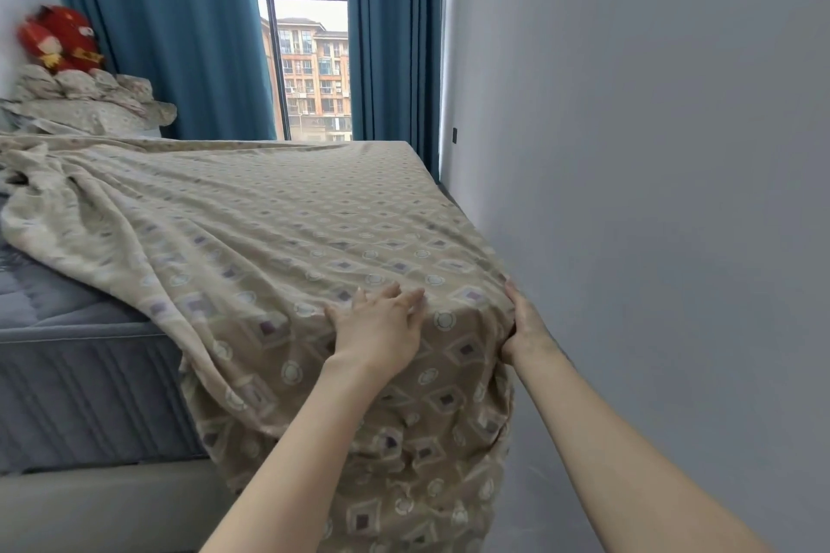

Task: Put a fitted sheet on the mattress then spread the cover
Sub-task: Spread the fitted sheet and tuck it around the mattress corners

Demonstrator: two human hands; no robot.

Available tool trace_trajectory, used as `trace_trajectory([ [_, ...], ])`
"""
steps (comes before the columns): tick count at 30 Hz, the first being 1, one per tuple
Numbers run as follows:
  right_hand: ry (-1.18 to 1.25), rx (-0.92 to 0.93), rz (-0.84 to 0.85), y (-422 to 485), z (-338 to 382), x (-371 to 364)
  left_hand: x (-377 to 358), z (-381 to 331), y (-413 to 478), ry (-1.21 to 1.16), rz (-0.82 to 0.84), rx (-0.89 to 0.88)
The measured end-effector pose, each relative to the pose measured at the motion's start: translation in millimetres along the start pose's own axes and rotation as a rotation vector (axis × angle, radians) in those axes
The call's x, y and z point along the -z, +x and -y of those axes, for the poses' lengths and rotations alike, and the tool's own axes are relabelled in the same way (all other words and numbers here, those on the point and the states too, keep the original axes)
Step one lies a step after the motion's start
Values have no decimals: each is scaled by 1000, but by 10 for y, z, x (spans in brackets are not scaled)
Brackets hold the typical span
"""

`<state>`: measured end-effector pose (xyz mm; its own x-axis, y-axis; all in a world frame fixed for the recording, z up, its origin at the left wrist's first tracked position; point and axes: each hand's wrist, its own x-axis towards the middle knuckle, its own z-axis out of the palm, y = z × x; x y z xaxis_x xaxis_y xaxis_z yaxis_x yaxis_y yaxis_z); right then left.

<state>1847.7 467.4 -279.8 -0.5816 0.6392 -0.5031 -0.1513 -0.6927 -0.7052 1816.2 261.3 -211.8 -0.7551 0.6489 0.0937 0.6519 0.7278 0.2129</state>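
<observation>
Left hand [377, 328], fingers flat, is pinning the sheet [269, 216]; right hand [523, 326] is gripping its corner, needing a firm downward tug.

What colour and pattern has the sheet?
Beige sheet with small diamonds and circles; shows best in the head view.

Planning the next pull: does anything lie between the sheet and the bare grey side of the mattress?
Nothing visible does: the sheet borders the bare mattress directly; the pillows lie at the far end.

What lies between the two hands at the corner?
Only fitted sheet, draped over the mattress corner, separates the left hand from the right hand, as the head view shows.
</observation>
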Motion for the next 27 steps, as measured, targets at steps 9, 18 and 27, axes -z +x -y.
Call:
trace_trajectory([
  [9, 242, 234, -170, -78, 101, -40, 55, -23, 19, -87, -146, -45],
  [18, -39, 223, -145, -24, -251, 135, 81, -81, -4, -221, -319, -112],
  [27, -201, -164, 67, -251, -361, 346, 106, -99, -16, -159, -175, -95],
])
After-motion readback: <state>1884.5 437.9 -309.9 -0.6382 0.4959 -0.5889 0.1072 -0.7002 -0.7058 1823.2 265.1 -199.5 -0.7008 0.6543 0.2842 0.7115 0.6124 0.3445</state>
